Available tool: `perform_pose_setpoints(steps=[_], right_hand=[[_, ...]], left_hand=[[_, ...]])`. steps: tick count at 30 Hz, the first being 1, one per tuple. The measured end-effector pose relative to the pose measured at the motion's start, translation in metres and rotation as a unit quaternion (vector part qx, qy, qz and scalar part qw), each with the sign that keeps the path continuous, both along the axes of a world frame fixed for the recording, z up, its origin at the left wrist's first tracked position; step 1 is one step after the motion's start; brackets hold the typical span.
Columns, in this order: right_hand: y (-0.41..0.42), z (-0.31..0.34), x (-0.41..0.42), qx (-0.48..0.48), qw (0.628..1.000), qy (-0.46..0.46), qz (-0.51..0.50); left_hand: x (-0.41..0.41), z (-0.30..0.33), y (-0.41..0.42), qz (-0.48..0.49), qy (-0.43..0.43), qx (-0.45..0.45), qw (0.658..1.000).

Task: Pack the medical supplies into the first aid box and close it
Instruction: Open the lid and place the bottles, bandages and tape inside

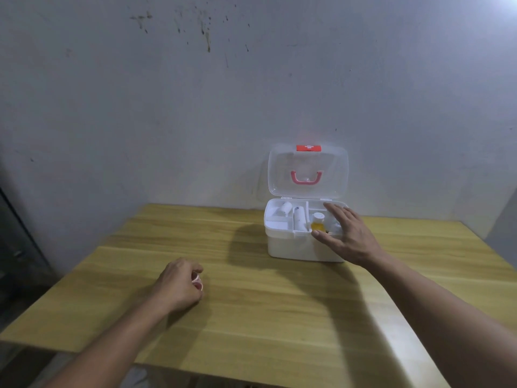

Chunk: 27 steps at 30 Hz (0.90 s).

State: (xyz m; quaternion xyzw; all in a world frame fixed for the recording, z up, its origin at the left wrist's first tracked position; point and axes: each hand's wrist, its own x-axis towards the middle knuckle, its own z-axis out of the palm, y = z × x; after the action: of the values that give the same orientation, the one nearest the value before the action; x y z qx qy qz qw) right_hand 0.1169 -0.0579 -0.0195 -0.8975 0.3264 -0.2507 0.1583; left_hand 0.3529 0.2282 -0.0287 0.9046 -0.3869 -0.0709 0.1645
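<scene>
A white first aid box (291, 246) stands open at the far right of the wooden table (251, 317), its clear lid (335, 175) with a pink handle upright against the wall. In its top tray lie two white bandage rolls (286, 209) (299, 221) and a small yellow bottle with a white cap (318, 222). My right hand (347, 235) hovers over the tray's right side, fingers spread, just beside the bottle. My left hand (181, 284) rests on the table at the near left, closed around a small white and pink item (198, 280) that is mostly hidden.
A grey, stained wall (251, 93) rises right behind the table and the box. The table's front edge runs across the bottom of the view, and its left edge drops to a dark floor.
</scene>
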Motion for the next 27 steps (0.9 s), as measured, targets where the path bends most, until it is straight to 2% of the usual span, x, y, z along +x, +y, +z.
perform_pose_setpoints(steps=[11,14,18,22,27], right_hand=[[-0.002,-0.002,0.0,-0.004,1.0,-0.007,-0.003],[-0.002,-0.002,0.001,-0.006,1.0,-0.01,-0.003],[-0.002,-0.002,0.001,-0.008,1.0,-0.01,-0.001],[-0.002,-0.003,0.001,-0.007,1.0,-0.015,-0.004],[-0.003,-0.003,0.002,-0.01,1.0,-0.015,-0.008]], left_hand=[[-0.013,0.004,-0.019,-0.031,0.023,-0.017,0.999],[-0.024,0.018,-0.034,-0.064,0.013,-0.055,0.996],[-0.041,0.052,-0.074,-0.115,0.005,-0.149,0.982],[-0.055,0.081,-0.12,-0.131,0.012,-0.203,0.97],[-0.065,0.083,-0.16,-0.13,0.033,-0.166,0.977]])
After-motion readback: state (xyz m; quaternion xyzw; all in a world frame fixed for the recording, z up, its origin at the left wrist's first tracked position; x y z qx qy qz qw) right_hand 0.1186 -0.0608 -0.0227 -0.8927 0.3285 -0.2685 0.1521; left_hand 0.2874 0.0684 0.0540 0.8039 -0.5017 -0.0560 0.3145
